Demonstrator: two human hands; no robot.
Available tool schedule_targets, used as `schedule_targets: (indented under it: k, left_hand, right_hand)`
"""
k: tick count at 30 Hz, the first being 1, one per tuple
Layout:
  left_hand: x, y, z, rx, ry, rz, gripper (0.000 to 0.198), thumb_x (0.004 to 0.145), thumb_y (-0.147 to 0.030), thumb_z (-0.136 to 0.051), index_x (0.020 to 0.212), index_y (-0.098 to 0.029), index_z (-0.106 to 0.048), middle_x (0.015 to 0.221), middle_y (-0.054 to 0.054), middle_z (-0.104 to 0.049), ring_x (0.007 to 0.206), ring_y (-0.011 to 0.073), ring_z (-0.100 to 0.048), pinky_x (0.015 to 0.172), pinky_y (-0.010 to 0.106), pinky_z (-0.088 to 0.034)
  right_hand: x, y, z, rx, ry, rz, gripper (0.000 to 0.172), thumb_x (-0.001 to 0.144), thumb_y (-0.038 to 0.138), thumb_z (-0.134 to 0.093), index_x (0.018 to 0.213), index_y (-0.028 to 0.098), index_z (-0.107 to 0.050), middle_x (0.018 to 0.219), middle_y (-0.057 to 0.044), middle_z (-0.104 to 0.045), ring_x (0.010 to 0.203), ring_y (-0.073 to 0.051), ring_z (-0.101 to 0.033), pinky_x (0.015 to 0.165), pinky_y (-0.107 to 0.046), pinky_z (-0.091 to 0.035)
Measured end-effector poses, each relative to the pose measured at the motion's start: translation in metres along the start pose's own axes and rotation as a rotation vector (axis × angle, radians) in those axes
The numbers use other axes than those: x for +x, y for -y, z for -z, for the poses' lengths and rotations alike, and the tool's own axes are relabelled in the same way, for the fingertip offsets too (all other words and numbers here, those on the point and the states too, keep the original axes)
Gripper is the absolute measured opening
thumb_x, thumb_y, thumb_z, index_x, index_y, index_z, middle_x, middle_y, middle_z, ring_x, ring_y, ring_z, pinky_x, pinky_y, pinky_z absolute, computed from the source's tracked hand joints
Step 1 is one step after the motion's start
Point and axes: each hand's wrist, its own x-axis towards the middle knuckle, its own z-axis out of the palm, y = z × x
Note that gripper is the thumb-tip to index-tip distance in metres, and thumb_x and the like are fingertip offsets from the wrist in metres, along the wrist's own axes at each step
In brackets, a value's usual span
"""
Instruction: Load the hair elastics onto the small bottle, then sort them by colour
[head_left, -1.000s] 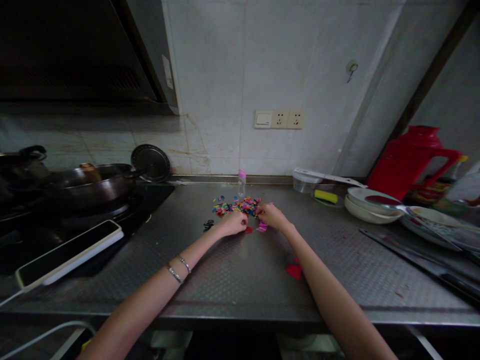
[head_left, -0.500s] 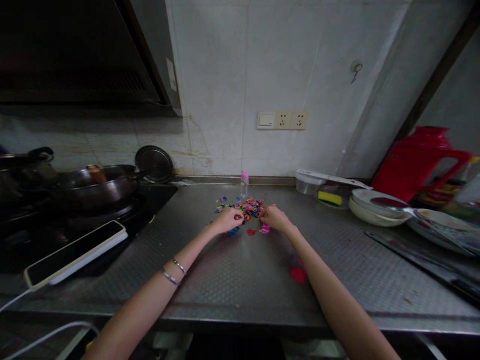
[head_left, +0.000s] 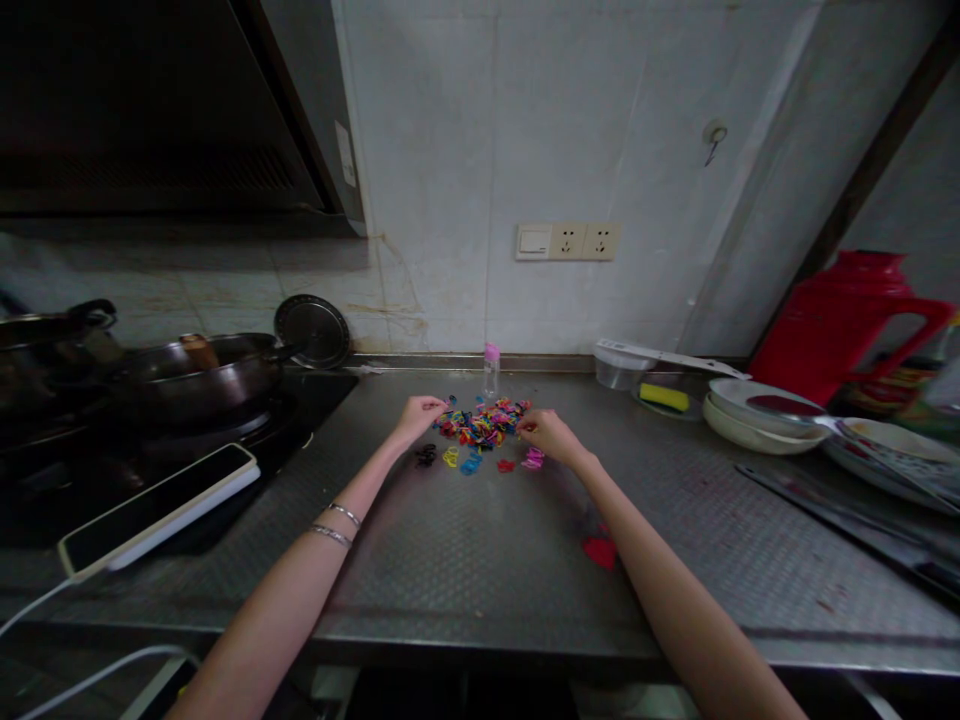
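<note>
A heap of small, many-coloured rubber bands [head_left: 484,425] lies on the metal counter [head_left: 450,560]. In front of it sit separate little clusters: black bands [head_left: 426,455], yellow bands [head_left: 450,457], blue bands [head_left: 471,464], red bands [head_left: 506,466] and pink bands [head_left: 532,458]. At the heap's left edge my left hand [head_left: 421,415] is closed in a pinch; what is between its fingertips is too small to make out. My right hand [head_left: 550,434] touches the heap's right side, its fingers also pinched together, their tips partly hidden.
Behind the heap stands a small clear bottle with a pink cap [head_left: 491,368]. A red heart-shaped piece [head_left: 600,552] lies by my right forearm. Bowls [head_left: 757,425], a yellow sponge [head_left: 664,398] and a knife [head_left: 832,520] are at right; a pan [head_left: 202,385] and phone [head_left: 161,510] at left.
My left hand has moved left, from the front of the heap to its left edge, uncovering the black and yellow clusters. My right hand has stayed nearly in place.
</note>
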Motion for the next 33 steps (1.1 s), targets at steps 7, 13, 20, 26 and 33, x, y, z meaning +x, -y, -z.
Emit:
schedule_targets:
  k: [7,13,20,26,33]
  left_hand:
    - [0.003,0.016,0.013,-0.172,-0.093,0.168,0.031,0.063,-0.035,-0.061,0.082,-0.011,-0.065,0.049,-0.004,-0.046,0.038,0.0037,-0.032,0.036,0.018,-0.016]
    - [0.003,0.02,0.013,-0.204,-0.124,0.163,0.029,0.062,-0.035,-0.062,0.079,-0.011,-0.066,0.048,-0.004,-0.045,0.038,0.0039,-0.032,0.036,0.018,-0.017]
    - [0.005,0.023,0.013,-0.199,-0.166,0.162,0.026,0.062,-0.033,-0.061,0.077,-0.012,-0.067,0.049,-0.004,-0.046,0.039,0.0045,-0.034,0.036,0.018,-0.018]
    - [0.006,0.026,0.013,-0.214,-0.171,0.152,0.028,0.061,-0.035,-0.062,0.076,-0.012,-0.066,0.047,-0.004,-0.046,0.038,0.0044,-0.033,0.037,0.018,-0.018]
    - [0.003,0.022,0.013,-0.193,-0.148,0.15,0.031,0.061,-0.036,-0.061,0.079,-0.011,-0.066,0.049,-0.004,-0.047,0.039,0.0046,-0.034,0.037,0.018,-0.019]
  right_hand:
    - [0.009,0.021,-0.007,0.138,-0.033,0.157,0.017,0.072,0.015,-0.052,0.076,0.015,-0.069,0.079,-0.004,-0.068,0.073,-0.013,-0.059,0.07,-0.02,-0.042]
    - [0.029,0.066,-0.023,0.071,-0.015,0.279,0.016,0.073,0.019,-0.055,0.081,0.016,-0.069,0.086,-0.005,-0.067,0.082,-0.014,-0.059,0.077,-0.021,-0.041]
    - [0.046,0.112,-0.048,-0.119,0.069,0.242,0.022,0.079,0.019,-0.047,0.089,0.019,-0.067,0.097,-0.007,-0.064,0.093,-0.016,-0.057,0.08,-0.023,-0.041]
    - [0.043,0.126,-0.063,-0.207,0.08,0.18,0.024,0.08,0.02,-0.045,0.091,0.021,-0.066,0.102,-0.007,-0.061,0.096,-0.018,-0.054,0.078,-0.025,-0.043]
    - [0.04,0.125,-0.062,-0.157,0.124,0.27,0.026,0.079,0.018,-0.045,0.091,0.02,-0.068,0.101,-0.009,-0.06,0.099,-0.018,-0.053,0.082,-0.024,-0.04]
